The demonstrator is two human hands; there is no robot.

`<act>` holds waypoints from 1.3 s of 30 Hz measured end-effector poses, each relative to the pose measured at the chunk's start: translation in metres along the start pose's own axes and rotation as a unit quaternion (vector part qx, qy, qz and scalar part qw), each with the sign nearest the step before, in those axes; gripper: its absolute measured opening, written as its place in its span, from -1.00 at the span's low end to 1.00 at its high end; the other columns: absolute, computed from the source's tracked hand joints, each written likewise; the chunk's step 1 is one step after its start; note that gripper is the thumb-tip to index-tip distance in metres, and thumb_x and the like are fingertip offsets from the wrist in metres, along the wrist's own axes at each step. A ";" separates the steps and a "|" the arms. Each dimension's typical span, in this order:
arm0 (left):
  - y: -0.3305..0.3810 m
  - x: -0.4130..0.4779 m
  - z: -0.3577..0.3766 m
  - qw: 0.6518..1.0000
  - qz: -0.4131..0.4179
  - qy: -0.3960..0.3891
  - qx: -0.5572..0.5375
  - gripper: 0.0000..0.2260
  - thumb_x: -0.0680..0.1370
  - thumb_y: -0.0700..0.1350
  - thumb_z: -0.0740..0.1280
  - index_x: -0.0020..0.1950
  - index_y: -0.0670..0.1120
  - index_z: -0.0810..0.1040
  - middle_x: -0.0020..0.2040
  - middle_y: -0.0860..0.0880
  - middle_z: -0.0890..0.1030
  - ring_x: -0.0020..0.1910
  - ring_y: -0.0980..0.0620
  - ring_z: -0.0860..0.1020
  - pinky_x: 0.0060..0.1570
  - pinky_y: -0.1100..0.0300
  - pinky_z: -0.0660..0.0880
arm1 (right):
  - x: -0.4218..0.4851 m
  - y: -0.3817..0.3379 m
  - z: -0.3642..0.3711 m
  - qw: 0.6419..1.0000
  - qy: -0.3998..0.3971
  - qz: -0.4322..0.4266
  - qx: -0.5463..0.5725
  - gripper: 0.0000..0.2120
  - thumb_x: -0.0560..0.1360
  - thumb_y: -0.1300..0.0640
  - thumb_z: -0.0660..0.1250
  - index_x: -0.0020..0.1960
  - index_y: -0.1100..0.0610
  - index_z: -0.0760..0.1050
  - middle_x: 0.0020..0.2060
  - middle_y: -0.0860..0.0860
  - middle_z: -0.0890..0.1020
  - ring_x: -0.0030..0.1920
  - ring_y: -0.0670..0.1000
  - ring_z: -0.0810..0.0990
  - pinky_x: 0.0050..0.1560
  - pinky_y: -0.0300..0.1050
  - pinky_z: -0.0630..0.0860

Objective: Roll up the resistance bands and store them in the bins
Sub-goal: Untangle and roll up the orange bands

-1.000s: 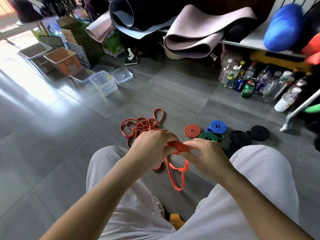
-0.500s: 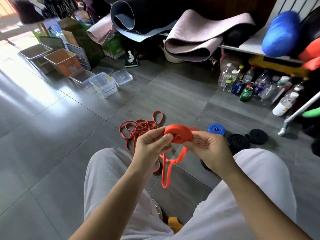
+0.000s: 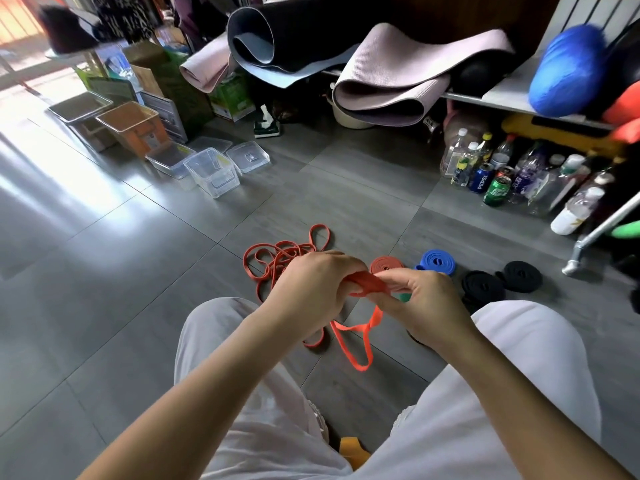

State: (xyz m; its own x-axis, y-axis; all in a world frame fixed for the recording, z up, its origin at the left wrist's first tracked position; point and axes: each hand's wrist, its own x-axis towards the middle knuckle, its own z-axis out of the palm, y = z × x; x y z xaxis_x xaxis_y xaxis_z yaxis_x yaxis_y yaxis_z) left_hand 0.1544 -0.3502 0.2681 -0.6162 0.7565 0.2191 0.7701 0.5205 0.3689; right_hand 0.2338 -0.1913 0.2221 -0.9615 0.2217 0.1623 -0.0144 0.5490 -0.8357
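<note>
rolled mats [image 3: 398, 74] at back | blue ball [image 3: 568, 67] on shelf [image 3: 504, 90] | bottles and cans [image 3: 497, 191] on grey floor [image 3: 104, 289]

The orange band [image 3: 367, 286] is bright against grey floor tiles [image 3: 121, 306]. The tangled bands [image 3: 291, 251] are rust-red; beside them a rust-red roll [image 3: 386, 264], a blue roll [image 3: 437, 264], two black rolls [image 3: 483, 287]. White trousers [image 3: 519, 375], pink ribbed mat [image 3: 398, 74], blue ball [image 3: 568, 67].

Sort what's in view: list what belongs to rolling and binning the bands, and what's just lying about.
For the job:
orange band, gripped by left hand and right hand
tangle of orange bands
rolled orange band
rolled blue band
rolled black bands
clear bin
orange bin

Lying about:
yoga mats
bottles and cans
blue ball
</note>
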 end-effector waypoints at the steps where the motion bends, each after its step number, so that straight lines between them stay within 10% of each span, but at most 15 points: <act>1: -0.001 0.000 -0.001 0.999 -0.007 0.017 -0.035 -0.85 0.49 -0.15 0.37 0.01 0.03 0.65 -0.20 0.17 0.60 -0.21 0.17 0.52 -0.24 0.45 0.30 | -0.001 -0.001 -0.001 1.000 0.011 0.006 0.023 -0.87 0.40 0.04 0.46 -0.06 -0.02 0.67 -0.25 -0.21 0.68 -0.18 -0.25 0.63 -0.11 -0.35 0.53; 4: -0.001 0.000 -0.001 0.978 -0.069 0.071 -0.185 -0.82 0.42 -0.24 0.45 -0.07 0.01 0.69 -0.30 0.21 0.60 -0.26 0.34 0.55 -0.15 0.53 0.38 | 0.000 -0.003 -0.008 0.997 0.023 0.008 0.072 -0.84 0.37 0.08 0.49 -0.06 -0.05 0.65 -0.21 -0.17 0.70 -0.13 -0.19 0.65 -0.03 -0.31 0.53; 8: -0.002 0.007 -0.002 0.869 -0.181 0.123 -0.444 -0.68 0.42 -0.38 0.41 -0.16 0.08 0.64 -0.18 -0.09 0.69 -0.13 -0.09 0.66 0.00 0.01 0.58 | 0.008 -0.007 -0.016 0.995 0.018 0.004 0.099 -0.82 0.36 0.23 0.50 -0.11 -0.02 0.65 -0.28 -0.11 0.70 -0.21 -0.16 0.66 -0.07 -0.30 0.54; 14: 0.003 0.020 -0.006 0.730 -0.189 0.115 -0.647 -0.74 0.36 -0.24 0.39 0.04 -0.20 0.60 -0.10 -0.21 0.68 -0.07 -0.17 0.65 0.01 0.03 0.59 | 0.028 -0.022 -0.025 0.984 0.054 -0.037 0.168 -0.76 0.33 0.25 0.49 -0.14 -0.07 0.61 -0.27 -0.14 0.67 -0.27 -0.24 0.62 -0.15 -0.40 0.51; 21: 0.007 0.048 -0.028 0.701 -0.160 0.133 -0.682 -0.83 0.50 -0.34 0.28 0.05 -0.23 0.57 -0.18 -0.12 0.67 -0.18 0.00 0.65 -0.08 0.17 0.61 | 0.064 -0.045 -0.039 0.969 0.044 -0.062 0.236 -0.77 0.28 0.25 0.45 -0.11 0.01 0.59 -0.29 -0.23 0.68 -0.21 -0.24 0.65 -0.10 -0.37 0.53; 23: 0.008 0.057 -0.039 0.726 -0.169 0.119 -0.656 -0.84 0.53 -0.33 0.26 0.08 -0.24 0.54 -0.10 -0.18 0.64 -0.13 -0.03 0.63 -0.01 0.13 0.59 | 0.076 -0.051 -0.046 0.976 0.051 -0.080 0.198 -0.71 0.35 0.35 0.44 -0.09 -0.01 0.59 -0.30 -0.27 0.67 -0.22 -0.26 0.64 -0.09 -0.38 0.54; 26: 0.001 0.071 -0.061 0.922 -0.141 0.116 -0.342 -0.75 0.50 -0.28 0.37 0.16 -0.14 0.50 0.07 -0.08 0.57 -0.10 0.04 0.58 -0.08 0.22 0.56 | 0.088 -0.056 -0.058 0.987 0.046 -0.095 0.118 -0.70 0.38 0.34 0.45 -0.09 -0.06 0.60 -0.29 -0.22 0.67 -0.24 -0.22 0.63 -0.11 -0.31 0.57; 28: -0.001 0.082 -0.075 0.992 -0.044 0.093 -0.069 -0.62 0.46 -0.19 0.41 0.26 -0.08 0.48 0.12 -0.01 0.56 0.01 0.06 0.54 0.01 0.19 0.48 | 0.097 -0.060 -0.063 0.994 0.041 -0.083 0.062 -0.74 0.38 0.31 0.46 -0.07 -0.03 0.64 -0.26 -0.11 0.69 -0.22 -0.13 0.64 -0.05 -0.16 0.60; 33: 0.005 0.115 -0.106 0.994 -0.002 0.041 0.102 -0.81 0.46 -0.11 0.38 0.06 -0.07 0.61 -0.06 -0.05 0.63 -0.03 -0.06 0.55 -0.13 0.22 0.33 | 0.116 -0.079 -0.076 0.993 0.038 -0.090 0.059 -0.73 0.37 0.31 0.47 -0.11 -0.05 0.62 -0.21 0.03 0.69 -0.26 -0.16 0.63 -0.04 -0.13 0.60; 39: 0.010 0.128 -0.133 0.954 -0.052 0.091 -0.282 -0.84 0.46 -0.31 0.41 0.02 -0.18 0.60 -0.09 -0.26 0.65 -0.10 -0.19 0.65 -0.04 -0.05 0.60 | 0.132 -0.109 -0.103 0.981 0.062 -0.135 0.126 -0.75 0.37 0.30 0.47 -0.16 -0.05 0.60 -0.35 -0.26 0.66 -0.26 -0.27 0.63 -0.18 -0.41 0.52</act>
State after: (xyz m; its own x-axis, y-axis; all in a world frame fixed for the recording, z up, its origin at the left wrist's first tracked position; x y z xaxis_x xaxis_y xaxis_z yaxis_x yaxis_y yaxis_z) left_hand 0.0618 -0.3009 0.4199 -0.7425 0.6041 0.2895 0.5241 0.2548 0.8126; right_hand 0.1364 -0.1385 0.3885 -0.8727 0.2003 0.4452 -0.3466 0.3881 -0.8540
